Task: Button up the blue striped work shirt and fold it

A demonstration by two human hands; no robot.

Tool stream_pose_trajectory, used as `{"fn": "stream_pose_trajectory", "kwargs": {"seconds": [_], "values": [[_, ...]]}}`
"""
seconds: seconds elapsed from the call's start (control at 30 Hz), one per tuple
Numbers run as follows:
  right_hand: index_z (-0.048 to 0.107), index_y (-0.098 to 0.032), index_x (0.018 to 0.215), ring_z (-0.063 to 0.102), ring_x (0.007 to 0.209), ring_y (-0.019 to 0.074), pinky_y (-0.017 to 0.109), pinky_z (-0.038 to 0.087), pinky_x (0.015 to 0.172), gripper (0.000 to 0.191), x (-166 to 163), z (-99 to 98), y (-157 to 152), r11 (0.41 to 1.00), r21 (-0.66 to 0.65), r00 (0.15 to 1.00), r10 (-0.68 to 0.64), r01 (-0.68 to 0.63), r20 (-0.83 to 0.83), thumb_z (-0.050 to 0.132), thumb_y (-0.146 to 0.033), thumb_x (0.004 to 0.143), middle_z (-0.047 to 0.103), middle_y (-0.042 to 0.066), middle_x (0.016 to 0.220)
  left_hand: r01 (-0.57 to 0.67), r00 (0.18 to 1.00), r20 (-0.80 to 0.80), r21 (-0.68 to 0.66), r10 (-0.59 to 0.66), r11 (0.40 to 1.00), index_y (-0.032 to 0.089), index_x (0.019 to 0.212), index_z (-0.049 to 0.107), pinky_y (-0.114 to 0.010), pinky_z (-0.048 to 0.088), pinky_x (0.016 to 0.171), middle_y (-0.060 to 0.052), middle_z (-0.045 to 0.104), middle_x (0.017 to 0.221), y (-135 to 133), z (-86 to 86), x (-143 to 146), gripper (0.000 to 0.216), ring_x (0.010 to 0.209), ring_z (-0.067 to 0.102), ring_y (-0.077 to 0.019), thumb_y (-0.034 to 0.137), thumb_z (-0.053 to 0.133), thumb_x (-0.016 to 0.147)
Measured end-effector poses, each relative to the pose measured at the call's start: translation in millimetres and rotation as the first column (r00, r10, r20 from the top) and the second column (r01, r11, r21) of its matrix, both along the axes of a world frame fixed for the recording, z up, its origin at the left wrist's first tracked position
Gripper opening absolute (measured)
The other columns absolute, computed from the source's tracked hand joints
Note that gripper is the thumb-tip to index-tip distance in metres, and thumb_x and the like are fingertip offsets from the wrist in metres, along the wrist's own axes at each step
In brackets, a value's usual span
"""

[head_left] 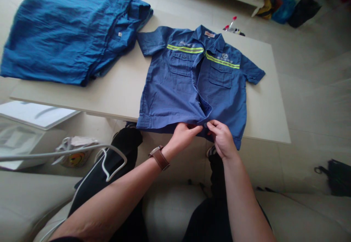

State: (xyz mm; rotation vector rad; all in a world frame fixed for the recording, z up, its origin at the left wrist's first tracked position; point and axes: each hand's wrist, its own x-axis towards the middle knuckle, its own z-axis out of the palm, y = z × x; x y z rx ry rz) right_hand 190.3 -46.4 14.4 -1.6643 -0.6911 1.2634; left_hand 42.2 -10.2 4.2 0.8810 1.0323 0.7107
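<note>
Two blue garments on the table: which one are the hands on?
The short-sleeved shirt with yellow-green chest stripes; the left hand and right hand pinch its bottom front edge. The plain blue garment, far left, lies untouched.

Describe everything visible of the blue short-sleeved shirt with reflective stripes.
The blue short-sleeved shirt, seemingly woven cotton, has a collar, two flapped chest pockets and yellow-green reflective stripes. It lies front up on the pale table, collar far, hem overhanging the near edge. Its front gapes low down; the left hand and right hand pinch the placket at the hem.
</note>
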Motion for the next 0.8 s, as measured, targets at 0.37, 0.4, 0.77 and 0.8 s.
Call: {"fn": "stream_pose_trajectory", "kwargs": {"seconds": [0.37,0.4,0.77,0.8], "values": [[0.063,-0.020,0.071,0.051,0.077,0.0161,0.030,0.040,0.074,0.027,4,-5.6,-2,0.995,0.082,0.985,0.046,-0.060,0.165,0.073,-0.045,0.077,0.058,-0.001,0.078,-0.143,0.948,0.234,-0.296,0.217,0.944,0.014,0.071,0.070,-0.035,0.059,0.081,-0.004,0.075,0.077,-4,-10.5,9,0.020,0.074,0.069,-0.0181,0.034,0.076,0.069],[0.063,-0.021,0.071,0.053,0.079,0.0167,0.031,0.041,0.076,0.027,5,-7.0,-3,0.993,0.095,0.978,0.056,-0.077,0.199,0.071,-0.045,0.078,0.058,0.000,0.080,-0.160,0.944,0.228,-0.311,0.237,0.937,0.014,0.070,0.070,-0.035,0.060,0.080,-0.005,0.075,0.075,-6,-10.1,10,0.020,0.072,0.069,-0.0182,0.034,0.075,0.069],[0.063,-0.022,0.088,0.062,0.095,0.0236,0.037,0.050,0.083,0.019,13,-12.9,-4,0.978,0.109,0.831,0.089,-0.177,0.550,0.059,-0.041,0.088,0.066,0.006,0.096,-0.339,0.917,-0.005,-0.531,0.398,0.776,0.013,0.069,0.066,-0.029,0.055,0.060,-0.010,0.072,0.065,-46,-26.0,17,0.029,0.058,0.070,-0.0193,0.030,0.057,0.091],[0.063,-0.022,0.089,0.063,0.096,0.0240,0.038,0.051,0.083,0.019,11,-12.3,-5,0.976,0.099,0.818,0.108,-0.196,0.565,0.059,-0.040,0.088,0.067,0.007,0.097,-0.335,0.924,-0.033,-0.546,0.381,0.768,0.013,0.069,0.065,-0.029,0.054,0.059,-0.010,0.071,0.064,-51,-29.8,17,0.030,0.057,0.070,-0.0190,0.030,0.056,0.091]]}}
